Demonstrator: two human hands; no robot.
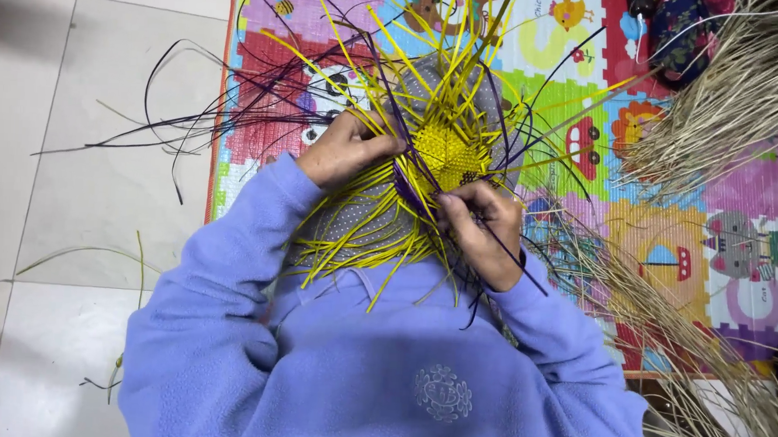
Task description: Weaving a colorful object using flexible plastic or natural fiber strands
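A small woven yellow square point(447, 153) sits on my lap over grey dotted cloth point(367, 216), with long yellow strips point(353, 234) and dark purple strips point(227, 124) fanning out all round it. My left hand point(344, 147) presses down on the strips at the weave's left edge, fingers closed over them. My right hand point(480, 227) is just below and right of the weave, pinching a dark purple strip point(514, 259) that runs out past my wrist. Both arms are in lilac fleece sleeves.
A colourful cartoon play mat point(711, 250) covers the floor ahead and to the right. Bundles of pale dry straw point(735, 94) lie at the upper right and lower right point(705, 381). White floor tiles point(75, 187) lie to the left, with a few loose strips.
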